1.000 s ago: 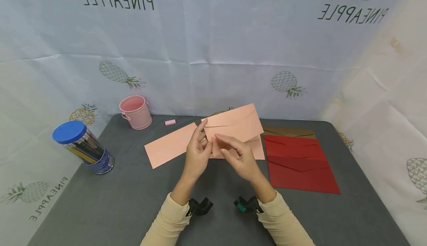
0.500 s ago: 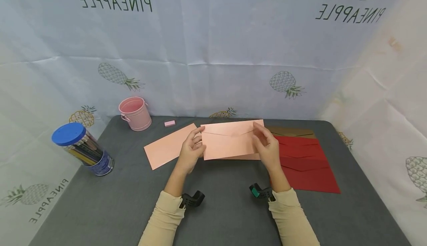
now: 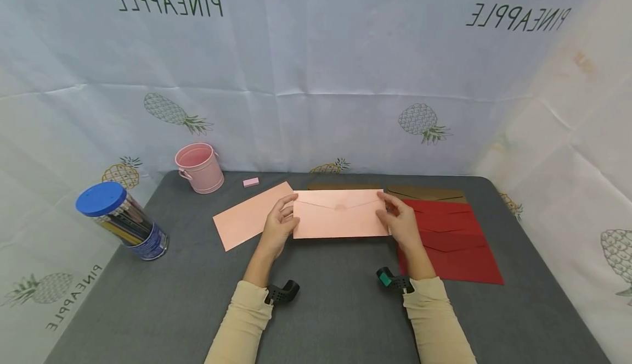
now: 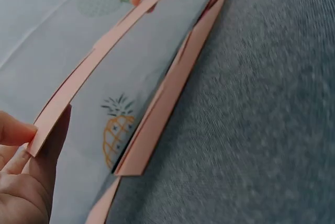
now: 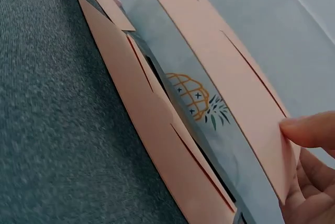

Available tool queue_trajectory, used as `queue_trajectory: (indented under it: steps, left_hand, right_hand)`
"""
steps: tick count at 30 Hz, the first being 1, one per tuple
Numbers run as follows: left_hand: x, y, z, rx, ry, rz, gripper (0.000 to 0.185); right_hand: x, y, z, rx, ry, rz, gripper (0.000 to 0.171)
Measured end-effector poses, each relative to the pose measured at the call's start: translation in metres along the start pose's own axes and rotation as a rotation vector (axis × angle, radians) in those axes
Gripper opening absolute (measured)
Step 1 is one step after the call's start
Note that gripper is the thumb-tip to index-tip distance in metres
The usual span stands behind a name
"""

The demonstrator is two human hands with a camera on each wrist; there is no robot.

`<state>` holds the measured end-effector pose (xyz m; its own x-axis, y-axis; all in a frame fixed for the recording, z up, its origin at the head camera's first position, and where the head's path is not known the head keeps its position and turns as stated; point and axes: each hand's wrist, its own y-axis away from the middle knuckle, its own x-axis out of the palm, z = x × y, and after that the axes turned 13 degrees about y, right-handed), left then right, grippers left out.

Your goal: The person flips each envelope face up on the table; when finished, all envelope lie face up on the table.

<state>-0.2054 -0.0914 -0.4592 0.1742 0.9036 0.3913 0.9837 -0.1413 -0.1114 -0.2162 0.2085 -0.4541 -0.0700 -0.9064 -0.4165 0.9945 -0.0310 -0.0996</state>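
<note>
My left hand (image 3: 278, 231) pinches the left end of a pink envelope (image 3: 340, 216), thumb on the near face. At the other end, my right hand (image 3: 405, 228) pinches it between thumb and fingers. The flap side faces me, its V-shaped fold along the top. Both wrist views show this envelope raised off the table, slightly bowed in the left wrist view. Beneath it another pink envelope (image 5: 146, 114) lies on the grey tabletop, mostly hidden in the head view. A further pink envelope (image 3: 254, 216) lies slanted to the left of my left hand.
Red envelopes (image 3: 451, 248) overlap at the right, beside my right forearm. Brown envelopes (image 3: 427, 194) lie behind them and along the back. A small pink eraser-like block (image 3: 250, 182), a pink bucket (image 3: 199, 169) and a blue-lidded jar of pencils (image 3: 123, 218) stand at the left.
A second ago the envelope was tilted up with both hands near its left end. My right hand has moved to its right end, and the envelope has come down level and nearer me.
</note>
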Motion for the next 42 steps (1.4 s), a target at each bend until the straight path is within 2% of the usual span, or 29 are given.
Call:
queue_trajectory:
  steps: [4,12,16,19,24,33,42]
  left_hand:
    - [-0.005,-0.001,0.007,0.007,-0.075,-0.036,0.056]
    - [-0.004,-0.002,0.016,0.049,-0.366,-0.095,0.051]
    - [0.006,0.000,0.018,0.013,-0.516,-0.123,0.052]
    - [0.013,0.004,0.020,-0.018,-0.577,-0.110,0.052]
    - [0.021,0.011,0.022,-0.028,-0.648,-0.076,0.053]
    - [0.022,0.015,0.026,-0.012,-0.766,-0.131,0.052]
    - [0.022,0.015,0.030,-0.010,-0.785,-0.173,0.051]
  right_hand:
    - [-0.002,0.000,-0.008,-0.012,0.063,0.026,0.047]
    - [-0.012,0.002,-0.011,0.018,0.276,0.097,0.048]
    - [-0.019,0.003,-0.014,0.042,0.362,0.121,0.047]
    - [-0.024,0.006,-0.014,0.068,0.398,0.142,0.046]
    - [-0.028,0.014,-0.012,0.081,0.454,0.169,0.046]
    - [-0.022,0.019,-0.017,0.021,0.544,0.126,0.045]
    - [-0.016,0.019,-0.018,-0.017,0.607,0.096,0.044]
